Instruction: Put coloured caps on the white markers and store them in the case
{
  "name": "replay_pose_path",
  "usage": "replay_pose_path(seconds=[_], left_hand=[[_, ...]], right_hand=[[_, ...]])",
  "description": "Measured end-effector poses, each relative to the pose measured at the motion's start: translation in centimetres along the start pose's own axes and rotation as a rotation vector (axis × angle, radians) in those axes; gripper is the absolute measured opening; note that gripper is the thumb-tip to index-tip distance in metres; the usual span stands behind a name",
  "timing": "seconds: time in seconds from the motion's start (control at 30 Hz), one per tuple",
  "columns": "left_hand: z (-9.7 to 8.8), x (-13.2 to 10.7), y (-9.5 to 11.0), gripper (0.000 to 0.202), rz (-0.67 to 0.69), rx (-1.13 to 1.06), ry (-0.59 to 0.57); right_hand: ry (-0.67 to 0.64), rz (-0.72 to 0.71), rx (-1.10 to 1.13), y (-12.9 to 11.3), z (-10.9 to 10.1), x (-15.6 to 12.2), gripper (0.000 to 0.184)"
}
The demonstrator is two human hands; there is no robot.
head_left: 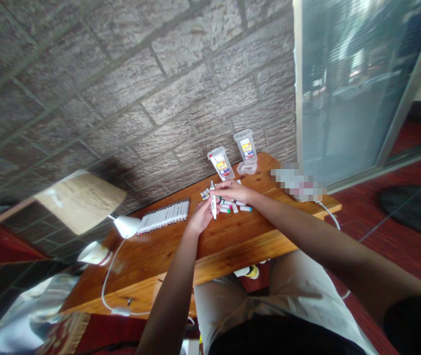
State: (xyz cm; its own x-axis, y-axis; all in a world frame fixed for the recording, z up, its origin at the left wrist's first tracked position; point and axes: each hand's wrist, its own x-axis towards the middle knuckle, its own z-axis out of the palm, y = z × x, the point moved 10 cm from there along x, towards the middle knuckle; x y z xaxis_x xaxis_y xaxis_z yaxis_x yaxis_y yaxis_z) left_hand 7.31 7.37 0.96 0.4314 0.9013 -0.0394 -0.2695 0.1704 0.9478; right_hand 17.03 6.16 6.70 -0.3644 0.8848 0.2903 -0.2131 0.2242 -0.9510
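A white marker pen [213, 206] is held nearly upright between my two hands above the wooden table [166, 251]. My left hand [200, 217] closes around its lower left side. My right hand [234, 191] pinches it higher up from the right. Beneath and beside my right hand lie several short white pieces with coloured ends [246, 209], perhaps marker caps; my hands hide some of them. To the left, several white markers [164, 216] lie side by side in a neat row.
Against the stone wall stand a filled clear plastic box [222, 165] and another clear box [246, 147] with its lid open. A white lamp [127, 226] and a paper cup [95, 253] are at the left. A blurred-out item [299, 181] sits at the right end, near a white cable [331, 216].
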Motion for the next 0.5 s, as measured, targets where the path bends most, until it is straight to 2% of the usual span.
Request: replay_pose_path(seconds=[0.5], left_hand=[[-0.39,0.26,-0.3,0.017,0.012,-0.038,-0.012]], right_hand=[[0.005,-0.024,-0.107,-0.7,0.11,-0.31,0.046]])
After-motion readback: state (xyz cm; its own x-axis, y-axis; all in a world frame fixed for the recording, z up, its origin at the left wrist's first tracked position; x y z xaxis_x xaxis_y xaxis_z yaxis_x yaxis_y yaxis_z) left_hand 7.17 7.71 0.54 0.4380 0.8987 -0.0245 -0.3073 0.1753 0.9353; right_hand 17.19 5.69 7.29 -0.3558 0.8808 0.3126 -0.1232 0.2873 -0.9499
